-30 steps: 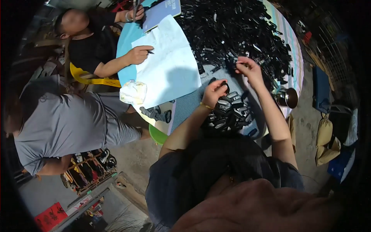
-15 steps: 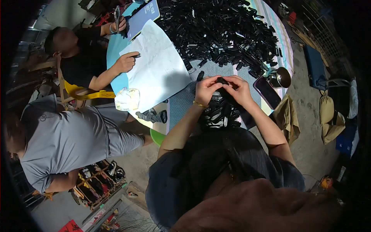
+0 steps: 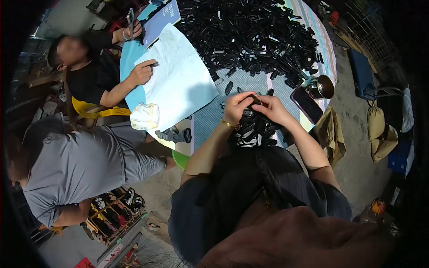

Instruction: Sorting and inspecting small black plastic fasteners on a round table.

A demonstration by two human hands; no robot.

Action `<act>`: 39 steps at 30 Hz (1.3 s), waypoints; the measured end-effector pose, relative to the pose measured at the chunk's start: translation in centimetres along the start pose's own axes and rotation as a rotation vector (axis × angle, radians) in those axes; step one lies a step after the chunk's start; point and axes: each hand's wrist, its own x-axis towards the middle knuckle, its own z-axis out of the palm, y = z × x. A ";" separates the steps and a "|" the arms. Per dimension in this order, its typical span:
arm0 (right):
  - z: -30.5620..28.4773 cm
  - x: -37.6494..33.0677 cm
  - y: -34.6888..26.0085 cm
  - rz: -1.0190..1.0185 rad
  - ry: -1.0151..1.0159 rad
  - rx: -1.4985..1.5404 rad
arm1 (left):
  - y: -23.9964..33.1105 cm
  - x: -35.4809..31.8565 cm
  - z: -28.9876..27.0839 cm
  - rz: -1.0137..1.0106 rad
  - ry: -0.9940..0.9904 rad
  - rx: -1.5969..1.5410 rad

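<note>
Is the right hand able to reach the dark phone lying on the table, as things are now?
Probably yes. The phone lies just beyond the right hand, with open table between them. However, both hands hold a small black part, so the right hand must let go first.

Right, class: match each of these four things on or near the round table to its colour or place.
Things:
1. phone
2. metal cup
3. large paper sheet
4. small black part

Places or colours:
A. white, spread under a co-worker's hand
B. held between the left hand and right hand
C. flat, dark screen, right of the hands
D. shiny, by the table's right edge

Pairs: 1-C, 2-D, 3-A, 4-B
</note>
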 end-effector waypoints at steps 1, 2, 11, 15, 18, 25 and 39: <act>0.3 -0.2 -0.9 -0.088 0.049 -0.062 | 0.1 -0.1 -0.1 0.002 0.005 0.014; 0.6 -0.3 -1.3 -0.084 0.049 -0.060 | 0.2 -0.2 -0.2 0.003 0.011 0.028; -1.7 3.6 2.6 -0.007 -0.141 -0.117 | -1.8 1.5 -2.2 -0.147 0.079 0.321; -4.0 8.7 2.0 -0.075 0.224 -0.496 | -2.5 3.6 -3.6 0.079 0.183 0.999; -4.4 12.3 2.9 -0.169 0.279 -0.672 | -4.6 4.2 -3.4 0.240 0.155 1.127; -2.3 17.6 2.4 -0.342 0.317 -1.002 | -4.7 2.5 -1.5 0.232 0.051 1.175; -4.5 18.5 2.4 -0.409 0.075 -1.227 | -5.4 9.4 -4.2 0.119 0.435 1.407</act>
